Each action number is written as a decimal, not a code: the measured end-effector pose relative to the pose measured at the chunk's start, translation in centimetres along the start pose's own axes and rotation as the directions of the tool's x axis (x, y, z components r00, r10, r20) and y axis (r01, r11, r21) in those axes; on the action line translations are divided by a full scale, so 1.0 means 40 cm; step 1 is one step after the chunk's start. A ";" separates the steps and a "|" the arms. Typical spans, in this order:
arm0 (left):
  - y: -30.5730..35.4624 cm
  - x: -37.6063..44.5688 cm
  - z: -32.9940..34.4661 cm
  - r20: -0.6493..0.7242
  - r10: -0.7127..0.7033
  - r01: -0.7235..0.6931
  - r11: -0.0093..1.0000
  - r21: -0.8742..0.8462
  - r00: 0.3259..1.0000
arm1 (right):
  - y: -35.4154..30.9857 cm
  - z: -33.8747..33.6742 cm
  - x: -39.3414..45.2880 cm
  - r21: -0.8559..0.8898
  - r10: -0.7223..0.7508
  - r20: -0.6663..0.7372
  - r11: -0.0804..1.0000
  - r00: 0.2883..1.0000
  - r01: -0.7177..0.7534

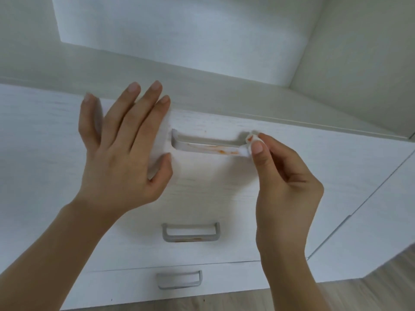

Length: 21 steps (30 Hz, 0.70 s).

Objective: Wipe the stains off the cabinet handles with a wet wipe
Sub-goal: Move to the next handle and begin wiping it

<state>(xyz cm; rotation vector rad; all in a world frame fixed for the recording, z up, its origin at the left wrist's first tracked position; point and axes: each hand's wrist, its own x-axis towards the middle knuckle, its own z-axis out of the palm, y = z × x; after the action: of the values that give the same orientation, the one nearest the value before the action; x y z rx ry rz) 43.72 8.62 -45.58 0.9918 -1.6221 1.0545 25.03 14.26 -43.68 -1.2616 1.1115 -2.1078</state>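
The top drawer's grey handle (202,147) carries an orange smear along its front, thickest toward its right end. My right hand (285,182) pinches a small bunched white wet wipe (248,145) with orange marks on it, pressed against the handle's right end. My left hand (121,151) lies flat with fingers spread on the white drawer front (208,187), just left of the handle, holding nothing. On the middle drawer a second grey handle (190,232) shows orange spots on its lower bar. A third handle (179,279) on the bottom drawer looks unstained.
The white cabinet top (247,102) runs behind the drawers, with white walls above. Another white cabinet door (370,221) stands to the right. Wooden floor (381,288) shows at the bottom right.
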 end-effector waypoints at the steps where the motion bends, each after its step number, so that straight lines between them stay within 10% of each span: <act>1: 0.003 -0.002 0.000 0.004 -0.009 0.009 1.000 -0.008 1.000 | 0.000 0.003 -0.006 -0.010 -0.008 -0.006 1.000 1.000 0.008; 11: 0.023 -0.015 0.003 0.039 -0.062 0.064 0.997 -0.044 0.997 | 0.033 0.014 -0.043 -0.252 -0.306 -0.050 0.925 0.951 0.285; 21: 0.020 -0.015 -0.004 0.063 -0.061 0.064 0.997 -0.035 0.996 | 0.015 0.015 -0.028 -0.155 -0.243 0.006 0.958 0.970 0.241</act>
<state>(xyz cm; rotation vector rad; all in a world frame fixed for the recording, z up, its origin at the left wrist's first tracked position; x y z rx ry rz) 43.16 9.11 -46.29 1.0532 -1.6445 0.9564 26.08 14.44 -44.58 -1.5275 1.1981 -2.2431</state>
